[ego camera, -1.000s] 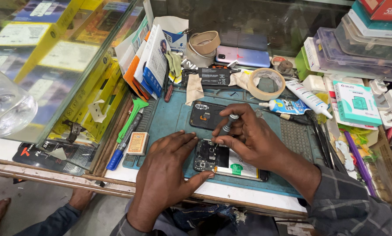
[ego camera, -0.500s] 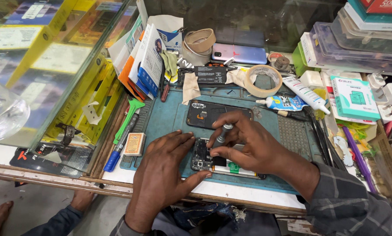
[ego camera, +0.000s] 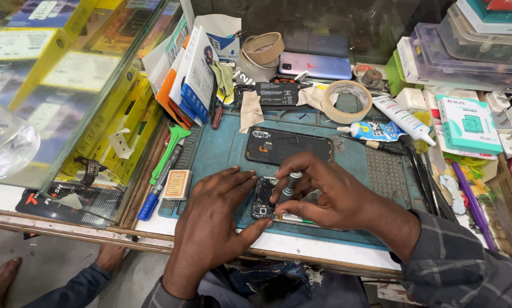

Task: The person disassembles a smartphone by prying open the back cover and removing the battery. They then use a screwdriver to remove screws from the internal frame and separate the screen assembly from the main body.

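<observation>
Opened phone (ego camera: 265, 198): lies on the blue work mat (ego camera: 221, 149), near the mat's front edge and about midway along it; its back is off and the inner parts show, though both hands cover much of it.
Screwdriver (ego camera: 290, 183): stands nearly upright over the phone's upper part, tip down; where the tip touches is hidden by the fingers.
Right hand (ego camera: 330, 197): fingers closed around the screwdriver's shaft, thumb and forefinger pinching it.
Left hand (ego camera: 213, 225): lies flat, fingers spread and together holding nothing; fingertips press the phone's left edge and the mat beside it.
Step in hand: judged to be the working of a screw in the phone's frame, the flat hand steadying the body.
Next move calls for: a steady vertical tool and a phone that does not slide; a loose screw would be small and easily lost on the mat.
Black back cover (ego camera: 288, 145): lies on the mat just behind the hands, apart from the phone.
Tape roll (ego camera: 350, 101): at the mat's rear edge, beside a small glue tube (ego camera: 374, 131).
Clear plastic boxes (ego camera: 467, 54): stacked at the counter's rear right corner; contents cannot be told.
Green box (ego camera: 468, 124): closed, on the right side.
</observation>
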